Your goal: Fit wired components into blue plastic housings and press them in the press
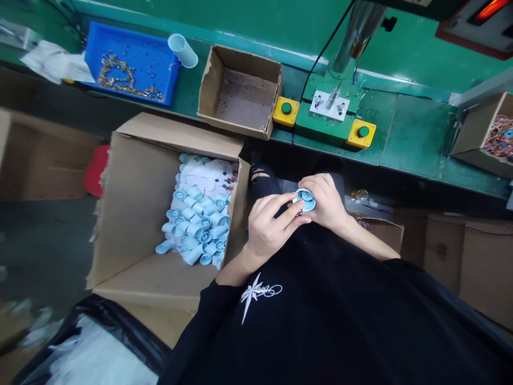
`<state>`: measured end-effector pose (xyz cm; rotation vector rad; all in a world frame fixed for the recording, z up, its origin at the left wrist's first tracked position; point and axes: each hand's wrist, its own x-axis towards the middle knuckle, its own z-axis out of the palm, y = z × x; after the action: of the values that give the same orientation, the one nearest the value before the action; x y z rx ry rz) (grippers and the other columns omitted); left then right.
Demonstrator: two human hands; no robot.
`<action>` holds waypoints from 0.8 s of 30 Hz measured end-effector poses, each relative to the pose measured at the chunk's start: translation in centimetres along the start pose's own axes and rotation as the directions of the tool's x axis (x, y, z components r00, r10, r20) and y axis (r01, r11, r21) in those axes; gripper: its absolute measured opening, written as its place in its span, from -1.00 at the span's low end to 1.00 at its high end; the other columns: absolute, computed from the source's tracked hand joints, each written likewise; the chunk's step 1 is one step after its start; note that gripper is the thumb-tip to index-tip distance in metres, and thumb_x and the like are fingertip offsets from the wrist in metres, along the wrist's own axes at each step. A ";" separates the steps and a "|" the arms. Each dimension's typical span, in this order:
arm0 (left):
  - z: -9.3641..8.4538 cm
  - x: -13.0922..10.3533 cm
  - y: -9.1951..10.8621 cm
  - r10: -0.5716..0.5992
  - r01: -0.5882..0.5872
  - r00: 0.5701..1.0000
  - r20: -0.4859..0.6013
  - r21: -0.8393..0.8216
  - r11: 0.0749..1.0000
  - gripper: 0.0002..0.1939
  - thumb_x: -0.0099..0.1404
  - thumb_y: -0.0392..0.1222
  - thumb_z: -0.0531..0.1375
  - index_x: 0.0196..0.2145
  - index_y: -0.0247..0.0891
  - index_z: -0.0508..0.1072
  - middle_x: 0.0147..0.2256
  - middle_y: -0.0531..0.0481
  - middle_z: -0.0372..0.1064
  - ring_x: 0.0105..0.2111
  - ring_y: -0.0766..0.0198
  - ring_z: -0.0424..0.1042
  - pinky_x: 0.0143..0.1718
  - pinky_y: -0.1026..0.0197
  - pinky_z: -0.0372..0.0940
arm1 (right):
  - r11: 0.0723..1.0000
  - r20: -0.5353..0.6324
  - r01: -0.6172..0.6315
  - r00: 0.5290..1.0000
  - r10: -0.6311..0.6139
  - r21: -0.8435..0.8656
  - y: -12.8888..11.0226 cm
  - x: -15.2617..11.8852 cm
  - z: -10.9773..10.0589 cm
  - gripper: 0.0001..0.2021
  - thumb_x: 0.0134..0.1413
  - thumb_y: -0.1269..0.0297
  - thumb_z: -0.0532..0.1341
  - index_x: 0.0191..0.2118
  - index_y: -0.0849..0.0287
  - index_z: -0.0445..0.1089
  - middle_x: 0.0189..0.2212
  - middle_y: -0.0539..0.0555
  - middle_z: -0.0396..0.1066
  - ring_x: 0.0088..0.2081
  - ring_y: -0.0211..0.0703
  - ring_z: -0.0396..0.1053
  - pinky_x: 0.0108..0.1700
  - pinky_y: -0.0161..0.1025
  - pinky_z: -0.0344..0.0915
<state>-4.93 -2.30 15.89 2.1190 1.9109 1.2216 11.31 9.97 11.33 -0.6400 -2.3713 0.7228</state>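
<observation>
A light-blue plastic cup (306, 200) sits in my right hand (326, 200), whose fingers are wrapped round it. Its open end faces up and shows blue ribs inside. My left hand (268, 222) is beside it, with thumb and fingers brought together at the near left side of the rim. Something small and shiny shows at those fingertips, too small to make out. Both hands are close together above my lap.
Many light-blue cups (196, 230) lie in a large cardboard box (132, 214) at the left. On the green bench (420, 139) are a blue tray (158, 61) of metal parts, an upright blue cup (183, 51), a smaller carton (246, 91) and a press (331, 104) between yellow button boxes.
</observation>
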 end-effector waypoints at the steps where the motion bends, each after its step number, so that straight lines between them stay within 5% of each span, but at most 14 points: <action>1: 0.0 -0.1 0.1 0.012 -0.012 1.000 -0.013 0.013 1.000 -0.70 0.44 -0.01 0.34 0.04 -0.16 0.64 -0.01 -0.15 0.64 -0.06 0.10 0.59 -0.03 0.07 0.41 | 1.000 -0.016 0.012 1.000 -0.012 -0.009 0.0 0.0 0.0 -0.73 0.35 0.04 0.30 0.02 0.06 0.40 -0.06 0.17 0.55 -0.03 0.12 0.48 0.04 0.15 0.38; 12: 0.7 0.4 -0.1 0.002 -0.007 1.000 -0.029 -0.166 0.986 -0.77 0.49 -0.10 0.30 0.03 -0.19 0.61 -0.09 -0.09 0.68 -0.10 0.15 0.64 -0.01 0.08 0.51 | 0.999 -0.013 -0.017 1.000 0.018 0.043 0.1 0.0 -0.2 -0.69 0.32 0.00 0.30 0.02 0.06 0.41 -0.04 0.20 0.55 0.00 0.16 0.48 0.09 0.20 0.41; 16: 0.2 -0.5 -1.2 -0.136 0.097 0.978 -0.160 -0.231 0.968 -0.71 0.52 0.05 0.23 -0.03 -0.16 0.63 -0.15 -0.07 0.63 -0.18 0.20 0.60 -0.16 0.13 0.53 | 0.957 0.044 -0.113 0.993 0.105 0.267 0.4 0.1 -1.0 -0.52 0.24 0.00 0.37 0.17 0.04 0.35 -0.02 0.18 0.55 0.09 0.14 0.50 0.16 0.14 0.44; 19: -0.1 -1.2 -1.9 -0.242 0.173 0.951 -0.192 -0.315 0.933 -0.70 0.51 0.07 0.24 -0.04 -0.13 0.66 -0.22 -0.03 0.58 -0.29 0.29 0.55 -0.31 0.23 0.47 | 0.798 0.224 -0.254 0.963 0.153 0.547 0.9 0.0 -1.8 -0.35 0.20 -0.14 0.40 0.25 0.08 0.30 -0.04 0.14 0.54 -0.07 -0.02 0.55 0.00 -0.08 0.49; 24: -0.2 -1.1 -2.2 -0.210 0.155 0.977 -0.046 -0.527 0.836 -0.77 0.49 -0.04 0.30 -0.01 -0.13 0.66 -0.31 -0.01 0.58 -0.35 0.30 0.54 -0.32 0.25 0.46 | 0.452 0.510 -0.510 0.850 0.133 0.732 0.8 0.4 -2.8 -0.35 0.28 -0.39 0.21 -0.03 0.21 0.49 -0.28 0.09 0.53 -0.35 -0.21 0.45 -0.33 -0.30 0.36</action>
<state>-6.80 -2.83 14.36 1.5836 1.5267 1.6023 13.01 11.75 12.93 -0.5194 -1.7839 2.2015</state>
